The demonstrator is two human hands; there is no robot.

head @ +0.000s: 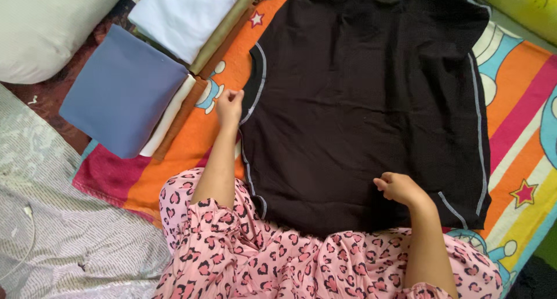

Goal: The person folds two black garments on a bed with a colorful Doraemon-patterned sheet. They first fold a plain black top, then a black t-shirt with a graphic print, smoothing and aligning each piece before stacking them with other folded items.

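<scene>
Upper left of frame: folded blue cloth (122, 90) and white cloth (185, 14), stacked beside a grey pillow (46, 26). L-centre: my left hand (230, 106), fingers pinched on the edge of the black garment (360, 101). Centre: garment lies flat on the striped mat (516, 101), long axis running top–bottom, spread w/ most cloth beyond both hands. Lower R-centre: my right hand (399, 188), loosely curled, resting on its hem; nearer me than the left.

Soft, even daylight, no glare

Light is diffuse and fairly bright; shadows are faint, only thin ones beside the forearms. The black garment (365, 101) swallows detail, its folds barely readable. Focus is mostly sharp, with slight softness and mild stretching toward the corners.
</scene>
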